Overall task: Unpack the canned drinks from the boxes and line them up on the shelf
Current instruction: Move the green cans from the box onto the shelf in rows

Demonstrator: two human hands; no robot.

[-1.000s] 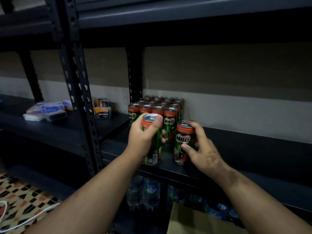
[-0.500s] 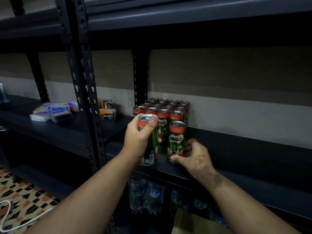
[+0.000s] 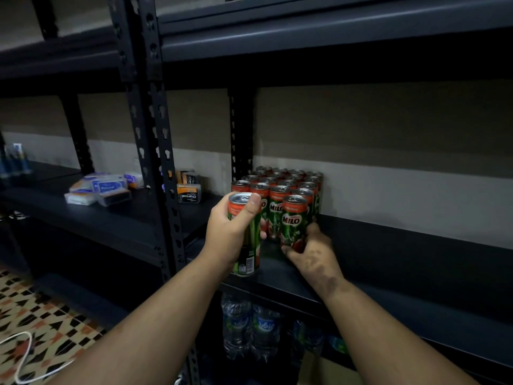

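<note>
Cans of this slim, rigid, smooth type likely slip, so grip mid-body: the left hand wraps one can above the shelf edge, the right hand pinches the front can low, touching the block

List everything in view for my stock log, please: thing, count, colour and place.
Milo cans: block of rows, exact count unclear, green and red, shelf's back left corner.
Front can: one, green and red, by the block.
Held can: one, green and red, above shelf edge.
Small packs: several, white and blue, left shelf.
Charcoal boxes: few, orange and black, left shelf.
Water bottles: several, clear, lower shelf.
Left hand: grips held can.
Right hand: holds front can's base.
</note>
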